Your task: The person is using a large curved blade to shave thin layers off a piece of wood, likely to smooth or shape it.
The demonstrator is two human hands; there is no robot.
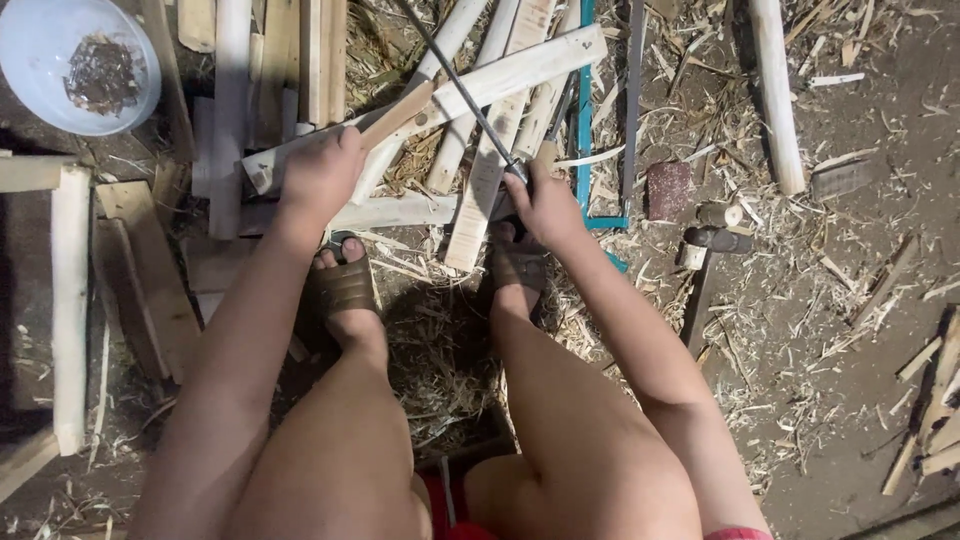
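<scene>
My left hand (322,172) grips a brown wooden handle (398,114) that lies across a long pale plank (520,68). My right hand (548,200) is closed on a second wooden handle (546,156), where a thin dark metal blade (478,112) ends; the blade runs diagonally up to the left over the plank. The two handles and the blade look like one two-handled shaving tool. Both my sandalled feet (345,290) rest below the hands, against a pale crosswise stick (400,211). My bare legs fill the lower middle of the view.
A white bowl (75,60) of dark shavings sits at the top left. Pale sticks and boards lie scattered around, with a teal-framed saw (585,120), a hammer (712,240), a reddish block (668,190) and a round pole (776,90) to the right. Shavings cover the dirt floor.
</scene>
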